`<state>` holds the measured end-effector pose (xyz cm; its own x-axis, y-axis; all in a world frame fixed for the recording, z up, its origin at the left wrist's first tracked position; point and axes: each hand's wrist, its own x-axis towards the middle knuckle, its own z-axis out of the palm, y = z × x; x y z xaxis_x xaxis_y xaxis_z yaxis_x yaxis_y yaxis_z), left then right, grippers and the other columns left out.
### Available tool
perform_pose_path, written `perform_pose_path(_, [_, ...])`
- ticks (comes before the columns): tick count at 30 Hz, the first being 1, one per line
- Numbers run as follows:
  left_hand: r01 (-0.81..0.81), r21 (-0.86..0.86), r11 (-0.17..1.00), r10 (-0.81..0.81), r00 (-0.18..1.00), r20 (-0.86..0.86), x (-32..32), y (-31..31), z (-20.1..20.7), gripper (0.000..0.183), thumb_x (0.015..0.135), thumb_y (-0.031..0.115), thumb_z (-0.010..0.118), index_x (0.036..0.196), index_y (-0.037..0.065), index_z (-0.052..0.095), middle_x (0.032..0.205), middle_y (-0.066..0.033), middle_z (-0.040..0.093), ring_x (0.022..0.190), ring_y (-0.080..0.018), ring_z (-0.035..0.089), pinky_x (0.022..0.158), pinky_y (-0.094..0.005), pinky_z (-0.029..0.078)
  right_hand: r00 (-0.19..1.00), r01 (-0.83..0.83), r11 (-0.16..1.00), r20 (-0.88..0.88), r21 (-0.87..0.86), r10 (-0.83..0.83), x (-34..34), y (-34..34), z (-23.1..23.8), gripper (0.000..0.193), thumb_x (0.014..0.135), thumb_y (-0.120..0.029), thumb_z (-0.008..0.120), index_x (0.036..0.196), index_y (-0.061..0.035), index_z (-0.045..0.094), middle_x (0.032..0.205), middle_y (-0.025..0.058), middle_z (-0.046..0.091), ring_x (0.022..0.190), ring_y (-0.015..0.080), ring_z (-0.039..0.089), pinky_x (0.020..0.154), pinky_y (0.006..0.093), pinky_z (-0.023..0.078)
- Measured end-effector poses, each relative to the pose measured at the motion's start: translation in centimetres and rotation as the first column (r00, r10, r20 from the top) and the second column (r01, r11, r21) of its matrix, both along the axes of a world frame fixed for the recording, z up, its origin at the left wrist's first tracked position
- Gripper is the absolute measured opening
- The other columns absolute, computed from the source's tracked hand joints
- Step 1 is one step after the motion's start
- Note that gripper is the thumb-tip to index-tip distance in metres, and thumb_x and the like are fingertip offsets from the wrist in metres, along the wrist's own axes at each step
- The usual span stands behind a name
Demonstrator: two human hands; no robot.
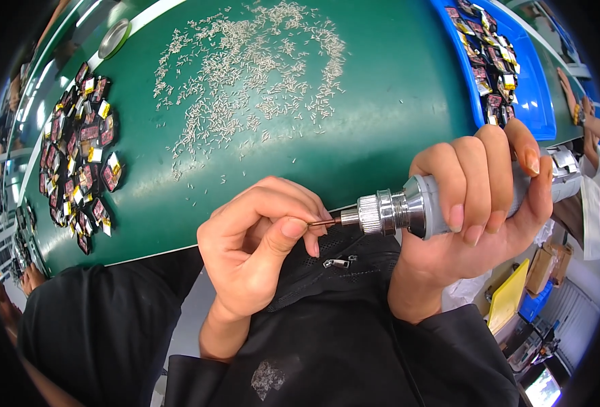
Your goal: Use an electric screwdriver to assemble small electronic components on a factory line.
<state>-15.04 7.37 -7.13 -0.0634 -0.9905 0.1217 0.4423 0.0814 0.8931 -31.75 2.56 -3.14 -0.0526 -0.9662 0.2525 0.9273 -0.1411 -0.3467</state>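
My right hand is wrapped around a grey electric screwdriver with a silver metal nose, held level above my lap. The nose points left, toward my left hand. Between thumb and fingers, that hand pinches the thin copper-brown screwdriver bit where it sticks out of the nose. The bit's far tip is hidden by my fingers. Both hands are near the front edge of the green table.
Many small silver screw-like pieces lie scattered across the table. At left is a pile of small black electronic units. More such units fill part of a blue tray at right. A round metal lid or dish sits far left.
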Motion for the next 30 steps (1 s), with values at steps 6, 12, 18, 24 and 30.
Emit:
perform_pose_path(6, [-0.007,-0.151,0.989,0.055,0.948,0.314,0.0,-1.1,1.5,0.003,0.081,-0.009,0.059,0.079,-0.009,0.059,0.075,-0.0172,0.061,0.061,-0.0175,0.058,0.056,-0.027,0.047,0.991,0.041,0.994,-0.124,-0.097,-0.052,-0.5,0.0,1.0,0.017,0.095,-0.021,0.046,0.088,-0.0055,0.047,0.054,-0.0013,0.04,0.041,0.0093,0.039,0.048,0.0254,0.039])
perform_pose_path(12, [-0.006,-0.303,0.953,0.188,0.795,0.577,-0.7,-0.9,1.9,0.014,0.085,-0.003,0.057,0.072,-0.005,0.054,0.066,-0.0123,0.055,0.06,-0.0204,0.055,0.054,-0.0282,0.045,0.988,0.077,0.997,-0.136,0.026,-0.072,-0.8,0.5,0.4,0.019,0.096,-0.025,0.041,0.088,-0.0081,0.044,0.052,-0.0008,0.037,0.04,0.01,0.036,0.044,0.028,0.038])
perform_pose_path(18, [0.029,-0.203,0.979,0.113,0.752,0.649,-2.5,-1.5,3.1,0.006,0.078,-0.009,0.058,0.073,-0.006,0.056,0.071,-0.0134,0.06,0.062,-0.0201,0.057,0.056,-0.0273,0.045,0.986,0.153,0.974,-0.096,0.168,-0.139,-1.7,0.5,-0.2,0.017,0.093,-0.023,0.043,0.085,-0.0088,0.045,0.049,-0.0012,0.035,0.037,0.0099,0.035,0.043,0.028,0.037])
perform_pose_path(24, [0.116,-0.308,0.944,0.175,0.617,0.767,-2.1,-3.7,5.3,0.022,0.073,-0.005,0.067,0.094,-0.004,0.061,0.086,-0.0152,0.064,0.072,-0.028,0.06,0.065,-0.0343,0.049,0.981,0.195,0.964,-0.031,0.182,-0.192,-2.7,0.2,-0.5,0.017,0.093,-0.023,0.044,0.084,-0.0086,0.045,0.049,-0.0017,0.035,0.037,0.0092,0.034,0.044,0.0274,0.037])
perform_pose_path(30, [0.149,-0.577,0.803,0.496,0.37,0.785,-4.0,-17.9,6.7,0.024,0.083,0.009,0.064,0.104,-0.002,0.056,0.099,-0.0184,0.062,0.091,-0.036,0.059,0.078,-0.0393,0.047,0.965,0.261,0.914,-0.085,0.311,-0.247,-3.5,-1.3,-2.5,0.016,0.09,-0.021,0.047,0.081,-0.009,0.044,0.051,-0.0005,0.032,0.041,0.0112,0.031,0.047,0.0293,0.035])
